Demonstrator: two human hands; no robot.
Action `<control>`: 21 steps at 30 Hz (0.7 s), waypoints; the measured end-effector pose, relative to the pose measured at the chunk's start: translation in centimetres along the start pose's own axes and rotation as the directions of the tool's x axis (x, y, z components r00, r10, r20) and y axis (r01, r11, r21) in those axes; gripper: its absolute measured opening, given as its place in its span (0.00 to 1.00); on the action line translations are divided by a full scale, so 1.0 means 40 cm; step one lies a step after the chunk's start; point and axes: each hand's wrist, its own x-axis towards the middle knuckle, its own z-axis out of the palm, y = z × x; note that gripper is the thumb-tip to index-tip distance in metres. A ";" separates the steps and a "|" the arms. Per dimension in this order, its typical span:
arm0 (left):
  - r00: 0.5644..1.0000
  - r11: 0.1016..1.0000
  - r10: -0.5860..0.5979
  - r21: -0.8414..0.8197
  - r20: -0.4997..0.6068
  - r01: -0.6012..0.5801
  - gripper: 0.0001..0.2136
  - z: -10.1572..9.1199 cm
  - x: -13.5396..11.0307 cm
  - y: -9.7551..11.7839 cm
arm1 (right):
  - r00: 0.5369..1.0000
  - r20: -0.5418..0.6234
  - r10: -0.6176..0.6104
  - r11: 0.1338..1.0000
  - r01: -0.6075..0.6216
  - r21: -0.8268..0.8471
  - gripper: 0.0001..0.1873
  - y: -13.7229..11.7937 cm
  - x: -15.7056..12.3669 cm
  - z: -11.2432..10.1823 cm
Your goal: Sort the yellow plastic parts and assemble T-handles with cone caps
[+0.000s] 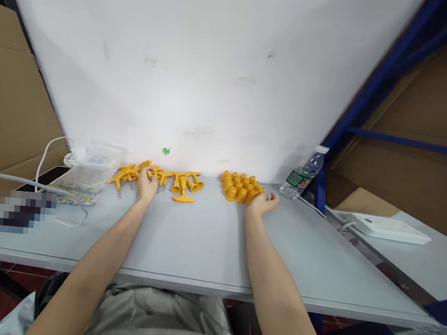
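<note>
My left hand is at the right part of a pile of yellow T-handled corkscrews, its fingers closed on a corkscrew handle; the grip is partly hidden. Metal spirals hang below several handles. Beside it lie several T-handled pieces with yellow sleeves over their shafts. My right hand is at the front right corner of a block of yellow cup-shaped caps, close against the nearest ones. Its visible fingers are apart, and I see nothing held in them. The caps stand upright in rows.
A plastic water bottle leans against the wall at the right. Clear plastic bags, a dark phone-like device and a white cable lie at the left. Past the blue frame sits a white power strip.
</note>
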 end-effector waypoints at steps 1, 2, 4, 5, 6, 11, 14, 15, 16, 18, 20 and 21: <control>1.000 1.000 -0.003 0.024 -0.028 0.004 0.15 0.001 0.004 0.002 | 1.000 0.002 -0.018 1.000 0.018 -0.006 0.10 -0.003 -0.001 -0.002; 0.999 0.999 -0.006 0.050 -0.046 0.008 0.15 0.004 0.010 0.004 | 0.999 -0.001 -0.047 0.999 0.047 -0.011 0.11 -0.007 -0.004 -0.004; 0.999 0.994 -0.002 0.108 -0.035 0.005 0.17 0.009 0.026 0.011 | 0.989 0.003 -0.146 0.989 0.146 -0.015 0.14 -0.021 -0.013 -0.008; 1.000 0.990 0.002 0.140 -0.011 0.000 0.18 0.012 0.036 0.015 | 0.978 0.015 -0.209 0.978 0.209 -0.016 0.15 -0.031 -0.020 -0.010; 1.000 0.984 0.000 0.175 0.019 -0.004 0.18 0.015 0.048 0.018 | 0.960 0.038 -0.277 0.961 0.278 -0.018 0.16 -0.042 -0.029 -0.011; 0.990 0.942 -0.040 0.336 0.135 -0.007 0.22 0.028 0.102 0.017 | 0.802 0.279 -0.528 0.832 0.555 -0.019 0.19 -0.104 -0.096 -0.011; 0.983 0.908 -0.062 0.419 0.171 -0.015 0.21 0.038 0.110 0.007 | 0.663 0.436 -0.609 0.743 0.670 0.019 0.17 -0.137 -0.142 -0.011; 0.981 0.893 -0.073 0.449 0.179 -0.016 0.20 0.042 0.108 0.003 | 0.618 0.481 -0.622 0.718 0.695 0.037 0.17 -0.146 -0.159 -0.011; 0.979 0.880 -0.080 0.474 0.186 -0.019 0.19 0.046 0.105 0.000 | 0.572 0.525 -0.630 0.696 0.716 0.056 0.17 -0.155 -0.175 -0.011; 0.976 0.862 -0.091 0.506 0.198 -0.023 0.17 0.053 0.096 -0.005 | 0.485 0.629 -0.608 0.672 0.736 0.082 0.17 -0.171 -0.211 -0.010; 0.972 0.854 -0.101 0.519 0.214 -0.026 0.15 0.059 0.087 -0.008 | 0.383 0.718 -0.581 0.648 0.751 0.124 0.18 -0.182 -0.247 -0.009; 0.970 0.852 -0.109 0.523 0.219 -0.022 0.14 0.062 0.085 -0.008 | 0.320 0.752 -0.576 0.630 0.760 0.159 0.19 -0.186 -0.266 -0.009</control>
